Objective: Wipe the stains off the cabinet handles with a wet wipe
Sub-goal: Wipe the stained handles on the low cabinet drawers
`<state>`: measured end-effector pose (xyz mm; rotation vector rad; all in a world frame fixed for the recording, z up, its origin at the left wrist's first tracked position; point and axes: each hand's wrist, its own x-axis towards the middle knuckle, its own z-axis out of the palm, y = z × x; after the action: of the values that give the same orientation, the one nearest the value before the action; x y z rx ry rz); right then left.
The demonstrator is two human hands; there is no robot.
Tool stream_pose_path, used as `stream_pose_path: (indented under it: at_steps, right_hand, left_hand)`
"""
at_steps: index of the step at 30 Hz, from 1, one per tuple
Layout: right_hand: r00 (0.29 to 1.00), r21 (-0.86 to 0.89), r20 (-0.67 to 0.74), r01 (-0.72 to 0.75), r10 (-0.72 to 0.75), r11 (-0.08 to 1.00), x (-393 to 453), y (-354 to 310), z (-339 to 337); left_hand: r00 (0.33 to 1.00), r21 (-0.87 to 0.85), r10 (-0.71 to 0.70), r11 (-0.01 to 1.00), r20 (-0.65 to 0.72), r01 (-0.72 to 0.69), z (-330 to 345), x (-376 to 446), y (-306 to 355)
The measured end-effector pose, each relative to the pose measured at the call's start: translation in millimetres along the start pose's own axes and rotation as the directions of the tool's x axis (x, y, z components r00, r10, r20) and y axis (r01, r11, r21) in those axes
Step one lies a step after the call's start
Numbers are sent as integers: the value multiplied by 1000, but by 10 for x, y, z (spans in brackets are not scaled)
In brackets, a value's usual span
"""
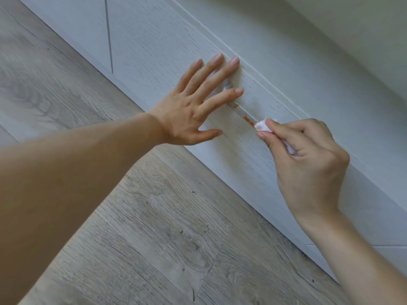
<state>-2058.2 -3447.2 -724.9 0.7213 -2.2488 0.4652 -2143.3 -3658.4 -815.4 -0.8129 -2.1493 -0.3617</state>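
A white wood-grain cabinet door (167, 47) runs diagonally across the view. Its slim silver handle (229, 86) shows between the fingers of my left hand (193, 106), which lies flat with straight, spread fingers pressed on the door over the handle. An orange-brown stain (247, 119) streaks the handle's lower stretch. My right hand (306, 155) pinches a bunched white wet wipe (262, 125) between thumb and fingertips, its tip touching the lower end of the stain. Part of the handle is hidden under both hands.
Grey wood-plank floor (154, 216) fills the lower left. A dark vertical gap (109, 36) separates this door from the one to its left. A pale countertop edge (330, 25) overhangs at the upper right. A white baseboard (356, 247) sits at the lower right.
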Motion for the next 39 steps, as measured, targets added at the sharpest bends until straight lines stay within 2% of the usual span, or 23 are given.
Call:
stream_pose_path:
  at_steps: [9,16,21,27,32,37,39]
  right_hand:
    - [980,-73,-9,200,-201,977,97,29,130]
    - [982,-78,-15,185,-187,980,79,13,129]
    - [998,15,-30,55,-54,998,14,-8,71]
    - [1000,5,-28,4,-4,1000,34,-62,150]
    - [998,-4,-49,39,-39,999,23,-40,181]
    - [982,-71,-79,164,-170,984,75,-32,245]
    - [982,-63,-76,171,-175,983,69,-8,246]
  left_hand:
    - [998,55,44,997,40,-46,-74,-8,-69]
    - [999,61,46,997,16,-47,-76,-10,-70]
    - [1000,34,13,999,-1,-13,-86,-20,-93]
    - [998,2,-11,1000,-55,11,-19,-13,-79]
    - [993,0,-12,1000,-116,12,53,-1,-63]
    - [987,-45,-24,999,-158,17,122,7,-45]
    - [981,-58,-48,998,-188,37,162,21,-7]
